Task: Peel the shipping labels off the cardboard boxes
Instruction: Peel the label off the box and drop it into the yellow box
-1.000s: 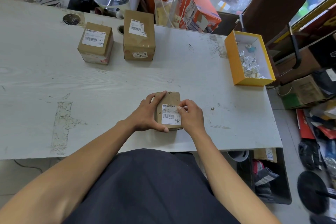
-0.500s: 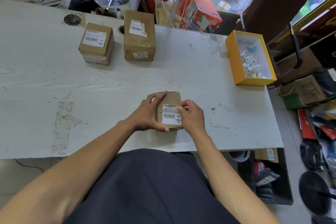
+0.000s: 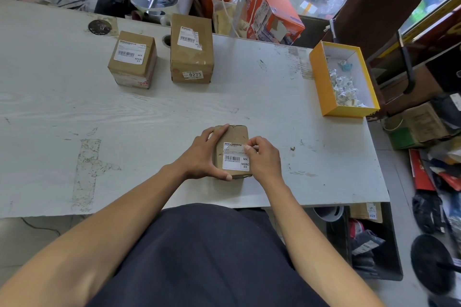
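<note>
A small brown cardboard box (image 3: pixel 234 135) lies on the white table near its front edge. A white shipping label (image 3: pixel 235 159) with a barcode covers its top. My left hand (image 3: pixel 202 154) grips the box's left side, fingers over the far edge and thumb on the near edge. My right hand (image 3: pixel 263 158) sits at the label's upper right corner, thumb and forefinger pinching there. Two more brown boxes stand at the back: a squat one (image 3: pixel 132 70) and a taller one (image 3: pixel 192 62), each with a white label on top.
A yellow open box (image 3: pixel 324 92) holding crumpled white scraps stands at the table's right edge. The worn white table (image 3: pixel 149 117) stretches left. Clutter, cartons and cables crowd the back edge and the floor on the right.
My right thumb and forefinger have shifted slightly up along the label's right side to its upper corner. The box and my left hand have stayed put.
</note>
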Action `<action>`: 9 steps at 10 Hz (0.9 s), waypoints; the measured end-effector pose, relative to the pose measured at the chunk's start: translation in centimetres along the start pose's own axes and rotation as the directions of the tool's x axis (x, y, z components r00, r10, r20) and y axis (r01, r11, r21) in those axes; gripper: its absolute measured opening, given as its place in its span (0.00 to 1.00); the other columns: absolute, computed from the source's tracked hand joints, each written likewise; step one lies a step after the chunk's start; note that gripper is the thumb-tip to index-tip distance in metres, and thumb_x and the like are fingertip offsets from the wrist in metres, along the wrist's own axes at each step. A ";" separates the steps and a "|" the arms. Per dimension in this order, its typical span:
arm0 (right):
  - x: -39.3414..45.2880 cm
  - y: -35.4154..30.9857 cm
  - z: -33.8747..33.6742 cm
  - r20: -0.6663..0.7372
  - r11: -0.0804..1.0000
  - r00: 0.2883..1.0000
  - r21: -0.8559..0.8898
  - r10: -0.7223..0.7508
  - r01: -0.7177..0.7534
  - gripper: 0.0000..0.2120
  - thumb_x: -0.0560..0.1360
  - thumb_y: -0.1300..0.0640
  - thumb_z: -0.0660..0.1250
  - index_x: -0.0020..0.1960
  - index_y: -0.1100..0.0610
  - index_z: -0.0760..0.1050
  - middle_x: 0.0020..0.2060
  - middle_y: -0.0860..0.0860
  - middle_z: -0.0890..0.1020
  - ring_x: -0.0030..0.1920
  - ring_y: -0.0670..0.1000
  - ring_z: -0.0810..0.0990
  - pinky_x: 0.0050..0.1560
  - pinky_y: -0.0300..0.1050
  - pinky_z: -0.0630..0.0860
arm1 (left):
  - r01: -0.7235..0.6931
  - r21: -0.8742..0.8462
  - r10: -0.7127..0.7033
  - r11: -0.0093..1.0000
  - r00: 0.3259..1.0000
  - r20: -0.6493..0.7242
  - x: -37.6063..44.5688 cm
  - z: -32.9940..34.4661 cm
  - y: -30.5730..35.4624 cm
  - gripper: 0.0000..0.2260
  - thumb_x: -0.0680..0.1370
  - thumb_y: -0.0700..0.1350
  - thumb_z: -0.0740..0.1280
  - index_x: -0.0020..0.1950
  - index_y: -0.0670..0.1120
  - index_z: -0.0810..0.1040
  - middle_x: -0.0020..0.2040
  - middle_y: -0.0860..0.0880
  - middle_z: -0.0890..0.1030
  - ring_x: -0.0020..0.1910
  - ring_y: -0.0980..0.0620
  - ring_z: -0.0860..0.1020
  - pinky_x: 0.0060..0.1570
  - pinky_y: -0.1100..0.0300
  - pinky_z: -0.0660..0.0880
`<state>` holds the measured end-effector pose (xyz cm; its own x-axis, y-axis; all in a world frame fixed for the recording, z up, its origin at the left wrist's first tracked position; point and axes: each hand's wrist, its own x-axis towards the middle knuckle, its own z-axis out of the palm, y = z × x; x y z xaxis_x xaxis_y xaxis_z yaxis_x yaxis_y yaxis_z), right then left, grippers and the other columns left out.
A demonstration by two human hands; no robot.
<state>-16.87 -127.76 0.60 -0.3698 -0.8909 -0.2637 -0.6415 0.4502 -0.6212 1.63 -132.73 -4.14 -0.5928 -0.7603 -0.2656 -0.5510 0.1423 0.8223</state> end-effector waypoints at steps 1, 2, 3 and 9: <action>0.0 0.0 -0.1 -0.002 1.000 1.000 -0.001 0.002 -0.002 0.05 0.77 0.54 0.64 0.43 0.51 0.74 0.43 0.46 0.80 0.46 0.49 0.79 0.46 0.49 0.77 | 0.004 -0.001 -0.004 1.000 1.000 0.003 0.0 0.0 0.0 0.60 0.56 0.64 0.81 0.77 0.68 0.44 0.77 0.55 0.54 0.74 0.45 0.60 0.73 0.47 0.62; 0.0 0.0 0.0 0.003 1.000 1.000 -0.007 0.003 -0.003 0.05 0.77 0.54 0.63 0.43 0.52 0.74 0.44 0.47 0.80 0.47 0.49 0.79 0.46 0.49 0.77 | 0.002 0.000 -0.002 1.000 1.000 0.001 0.1 0.0 0.0 0.60 0.55 0.65 0.80 0.77 0.68 0.44 0.77 0.54 0.54 0.74 0.45 0.60 0.73 0.47 0.61; 0.0 0.0 0.0 0.000 1.000 1.000 0.003 0.008 -0.008 0.05 0.77 0.54 0.64 0.43 0.52 0.75 0.44 0.47 0.80 0.46 0.49 0.79 0.47 0.50 0.77 | 0.003 0.000 -0.003 1.000 1.000 0.000 0.0 0.0 0.0 0.60 0.55 0.66 0.80 0.77 0.68 0.44 0.77 0.54 0.54 0.73 0.45 0.60 0.72 0.47 0.62; -0.1 -0.2 -0.2 0.004 0.999 1.000 0.021 0.026 -0.026 0.05 0.77 0.54 0.64 0.44 0.52 0.76 0.43 0.48 0.81 0.45 0.49 0.80 0.46 0.49 0.78 | -0.001 0.010 0.001 1.000 1.000 0.003 0.0 0.0 0.1 0.60 0.57 0.63 0.81 0.78 0.66 0.44 0.77 0.54 0.53 0.73 0.45 0.60 0.71 0.48 0.61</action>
<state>-16.85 -127.74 0.95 -0.3840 -0.8789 -0.2829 -0.6173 0.4722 -0.6293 1.58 -132.70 -4.09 -0.5952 -0.7583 -0.2659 -0.5560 0.1497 0.8176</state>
